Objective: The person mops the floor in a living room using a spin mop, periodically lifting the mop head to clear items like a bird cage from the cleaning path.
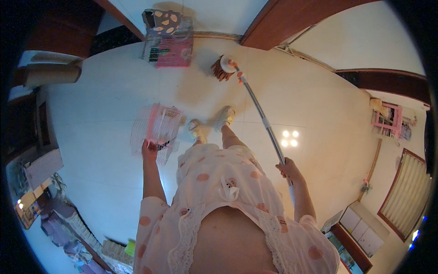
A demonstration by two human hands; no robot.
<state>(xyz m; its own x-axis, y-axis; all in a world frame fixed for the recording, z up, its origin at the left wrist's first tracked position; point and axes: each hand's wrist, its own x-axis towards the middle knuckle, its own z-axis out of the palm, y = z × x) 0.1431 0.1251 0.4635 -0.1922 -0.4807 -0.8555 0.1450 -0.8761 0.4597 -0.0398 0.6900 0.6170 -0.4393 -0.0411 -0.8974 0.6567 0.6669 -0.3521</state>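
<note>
My left hand (150, 150) grips the near edge of a pink wire pet cage (160, 126), held at my left side above the floor. In my right hand (290, 170) is the metal pole of a mop (264, 120), which slants away in front of me. Its round white head with brown strands (224, 68) is at the far end, near a second cage. My two feet, in light-coloured shoes, are between the cage and the pole. What the pink cage holds cannot be made out.
A wire cage with a pink lower part (174, 51) stands by the far wall, a patterned fabric item (164, 22) on top. A brown pillar (267, 27) rises beside it. Shelving and piled cloth (61, 226) line the left; a pink rack (388, 120) is at the right wall.
</note>
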